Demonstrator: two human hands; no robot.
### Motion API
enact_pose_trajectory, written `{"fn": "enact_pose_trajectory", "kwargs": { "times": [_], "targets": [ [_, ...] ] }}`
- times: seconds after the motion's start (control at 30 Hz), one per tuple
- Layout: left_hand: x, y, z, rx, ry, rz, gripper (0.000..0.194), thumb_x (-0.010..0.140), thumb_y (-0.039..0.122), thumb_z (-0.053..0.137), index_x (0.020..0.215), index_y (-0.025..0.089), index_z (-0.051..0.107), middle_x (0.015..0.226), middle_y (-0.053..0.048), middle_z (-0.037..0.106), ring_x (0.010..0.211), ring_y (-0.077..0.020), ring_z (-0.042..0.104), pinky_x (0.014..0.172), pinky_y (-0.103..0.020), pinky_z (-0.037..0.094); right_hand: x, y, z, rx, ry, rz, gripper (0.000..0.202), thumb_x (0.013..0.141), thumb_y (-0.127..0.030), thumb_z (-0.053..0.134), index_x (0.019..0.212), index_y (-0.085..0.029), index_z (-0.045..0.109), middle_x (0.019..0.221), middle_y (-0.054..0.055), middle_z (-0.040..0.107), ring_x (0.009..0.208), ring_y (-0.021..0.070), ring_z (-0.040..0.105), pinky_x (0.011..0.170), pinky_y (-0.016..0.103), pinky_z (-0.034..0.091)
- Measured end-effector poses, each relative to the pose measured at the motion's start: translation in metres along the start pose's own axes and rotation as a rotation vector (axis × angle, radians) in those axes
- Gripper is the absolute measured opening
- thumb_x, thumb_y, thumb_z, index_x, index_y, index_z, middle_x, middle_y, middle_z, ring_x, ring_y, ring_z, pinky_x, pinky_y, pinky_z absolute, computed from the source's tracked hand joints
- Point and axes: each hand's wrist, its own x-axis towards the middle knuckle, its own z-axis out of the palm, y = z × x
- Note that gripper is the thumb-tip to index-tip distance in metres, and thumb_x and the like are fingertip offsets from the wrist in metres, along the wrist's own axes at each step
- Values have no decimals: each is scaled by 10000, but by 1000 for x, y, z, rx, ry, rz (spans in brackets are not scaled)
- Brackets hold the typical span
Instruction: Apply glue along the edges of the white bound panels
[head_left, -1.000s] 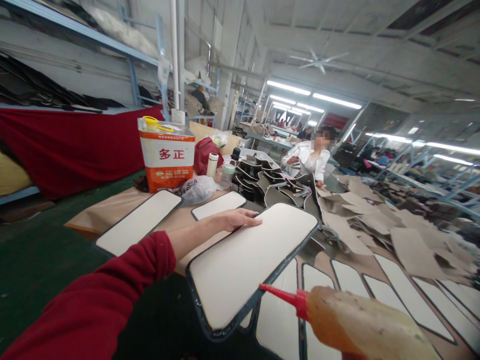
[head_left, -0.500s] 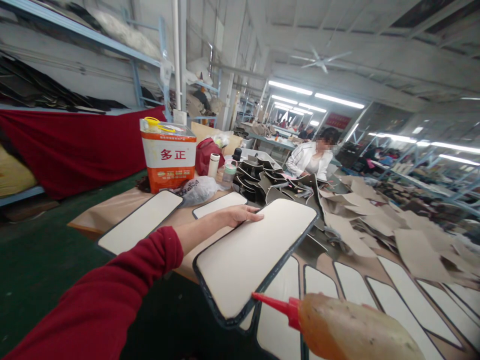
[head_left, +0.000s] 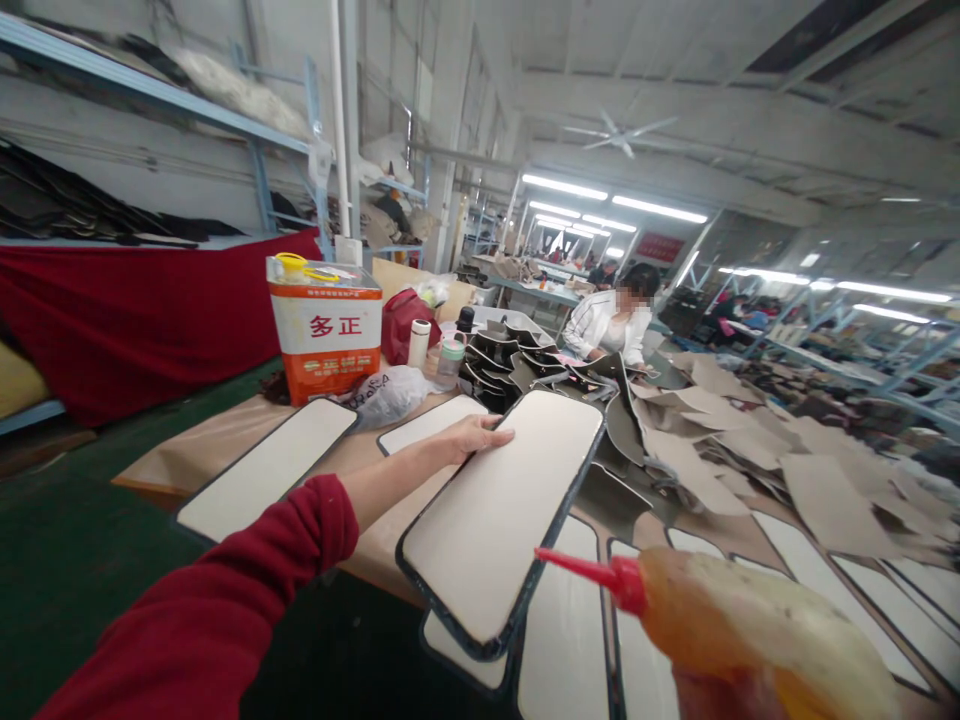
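Plainly, the left hand pinched the dark-rimmed white panel by its far long edge, a digit lying on the pale face while the grip underneath stayed out of sight. The panel sloped from roughly one o'clock down to seven, its lower end reaching out past the near edge of the brown-covered worktop; a red sleeve ran in from eight o'clock. Reckoned from the panel's middle, an amber squeeze bottle lay between three and four o'clock, with the right hand closed about its underside and mostly hidden behind it. The bottle's red nozzle pointed left, its tip at the panel's dark rim, though whether the two touched could not be told. Another rimmed panel rested at nine o'clock, and more panels lay side by side from three to five. At ten o'clock stood an orange and white tin with a crumpled plastic bag just beside it, and at eleven a pale flask. Dark curved pieces were heaped at twelve, a co-worker in a white jacket was at one, and flat grey-beige pieces spread out between two and three
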Motion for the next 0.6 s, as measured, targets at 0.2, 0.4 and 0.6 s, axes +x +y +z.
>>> {"fn": "enact_pose_trajectory", "kwargs": {
  "times": [0.2,0.4,0.6],
  "targets": [
    [-14,-4,27,70,-74,66,690,616,373,920,1236,158,707,939,-65,789,765,-206,715,684,-276,558,60,-24,29,83,161,-160,780,390,-292,994,1116,-271,708,1126,10,697,972,200,666,890,299,588],
    [-26,11,36,50,-147,-48,781,592,208,808,1353,175,638,1072,-70,784,922,-248,723,773,-297,561,73,-13,10,80,171,-188,670,422,-242,995,1023,-237,698,937,-10,716,836,142,680,748,173,576],
    [-24,19,40,2,-147,-118,974,450,74,620,1413,216,579,1171,-59,767,952,-273,725,763,-310,565,20,4,11,50,55,-90,657,626,-368,937,1218,-314,657,1210,23,718,1084,238,702,912,265,578]
  ]
}}
